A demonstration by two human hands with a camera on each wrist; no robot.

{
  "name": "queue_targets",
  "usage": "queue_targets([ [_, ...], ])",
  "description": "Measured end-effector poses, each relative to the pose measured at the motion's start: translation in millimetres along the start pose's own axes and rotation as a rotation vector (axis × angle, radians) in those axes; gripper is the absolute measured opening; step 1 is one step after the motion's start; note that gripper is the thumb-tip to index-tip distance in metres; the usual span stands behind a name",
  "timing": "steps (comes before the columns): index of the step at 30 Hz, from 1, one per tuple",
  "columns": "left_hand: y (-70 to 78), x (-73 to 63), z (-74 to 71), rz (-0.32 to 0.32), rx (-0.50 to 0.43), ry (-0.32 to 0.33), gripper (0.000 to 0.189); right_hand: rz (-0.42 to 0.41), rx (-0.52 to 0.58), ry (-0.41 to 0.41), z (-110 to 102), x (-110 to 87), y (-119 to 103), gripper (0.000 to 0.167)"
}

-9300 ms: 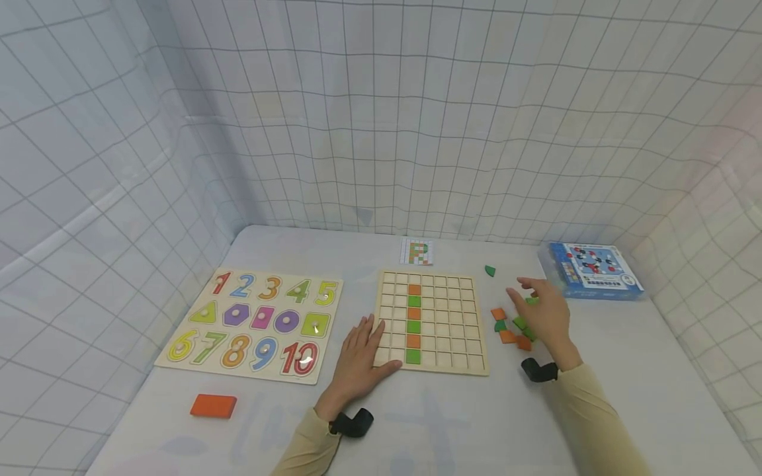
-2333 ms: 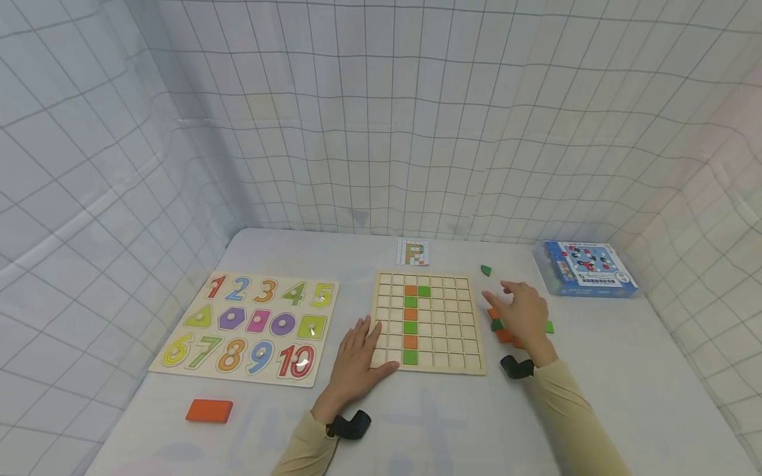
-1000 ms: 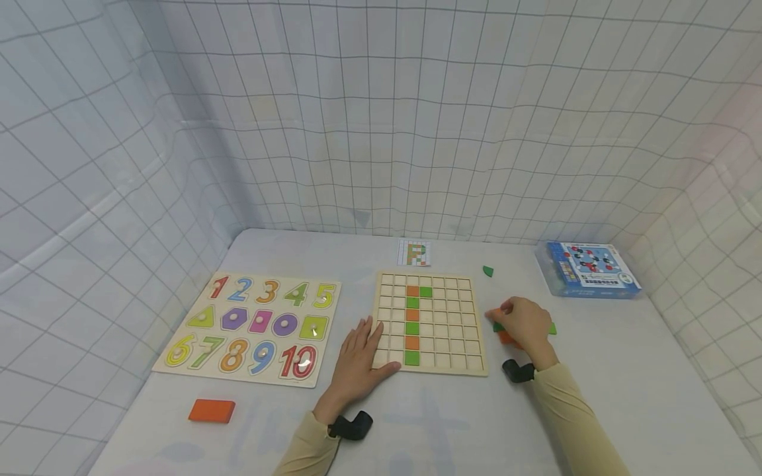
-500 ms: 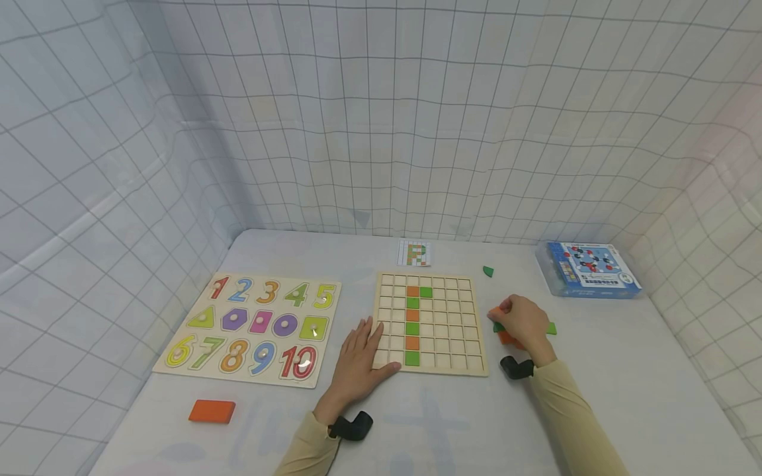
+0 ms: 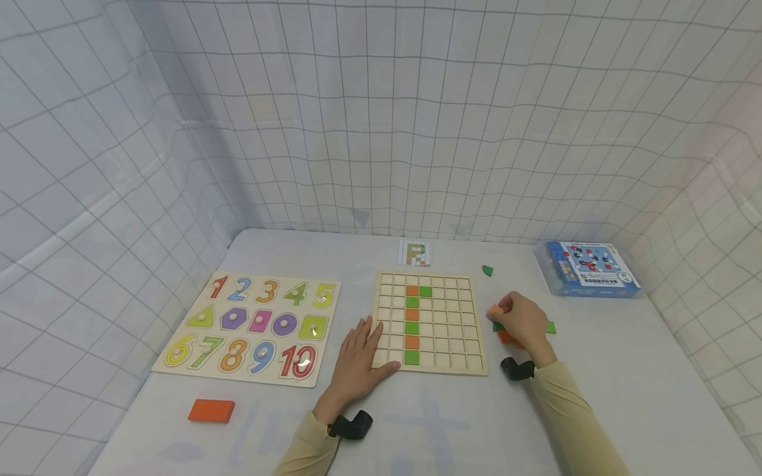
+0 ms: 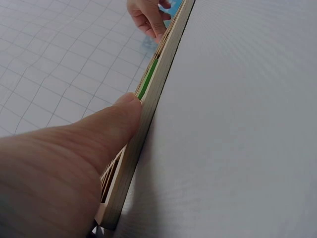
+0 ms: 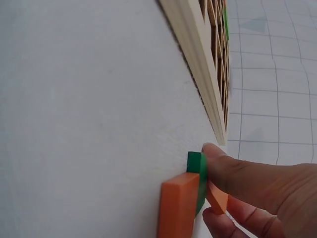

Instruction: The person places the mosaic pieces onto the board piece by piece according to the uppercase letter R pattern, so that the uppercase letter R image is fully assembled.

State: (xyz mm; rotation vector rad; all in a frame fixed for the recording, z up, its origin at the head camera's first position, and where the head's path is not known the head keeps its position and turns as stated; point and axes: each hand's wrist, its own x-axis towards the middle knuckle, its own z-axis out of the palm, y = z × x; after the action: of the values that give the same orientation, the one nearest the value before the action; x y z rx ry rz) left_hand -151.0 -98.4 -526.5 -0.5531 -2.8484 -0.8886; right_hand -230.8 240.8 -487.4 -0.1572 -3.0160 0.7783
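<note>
My left hand (image 5: 358, 358) lies flat with spread fingers over the near left corner of the wooden grid board (image 5: 455, 324); in the left wrist view its thumb (image 6: 116, 121) rests along the board's edge. Orange and green square tiles (image 5: 412, 328) fill one column, with a green tile (image 5: 425, 291) beside the top one. Right of the board, my right hand (image 5: 522, 324) pinches an orange tile (image 7: 218, 197) between thumb and fingers. Close by lie a dark green piece (image 7: 196, 162) and another orange tile (image 7: 177, 206). The hand partly hides the pile.
A number-and-shape puzzle board (image 5: 272, 334) lies to the left, an orange block (image 5: 211, 410) in front of it. Behind the grid board is a small pattern card (image 5: 414, 252). A green quarter-round piece (image 5: 487, 270) and a blue box (image 5: 595, 270) sit at the back right.
A green tile now sits beside the column's top tile. My right hand has come down onto the pile and its fingers have closed on an orange tile. The left hand stays put.
</note>
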Motion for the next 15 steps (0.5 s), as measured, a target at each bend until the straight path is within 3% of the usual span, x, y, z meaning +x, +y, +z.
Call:
queue_targets([
  [15,0.5,0.6,0.2,-0.009,-0.005,-0.004,0.083,-0.071,0.037,0.016,0.2,-0.9,1.6,0.025],
])
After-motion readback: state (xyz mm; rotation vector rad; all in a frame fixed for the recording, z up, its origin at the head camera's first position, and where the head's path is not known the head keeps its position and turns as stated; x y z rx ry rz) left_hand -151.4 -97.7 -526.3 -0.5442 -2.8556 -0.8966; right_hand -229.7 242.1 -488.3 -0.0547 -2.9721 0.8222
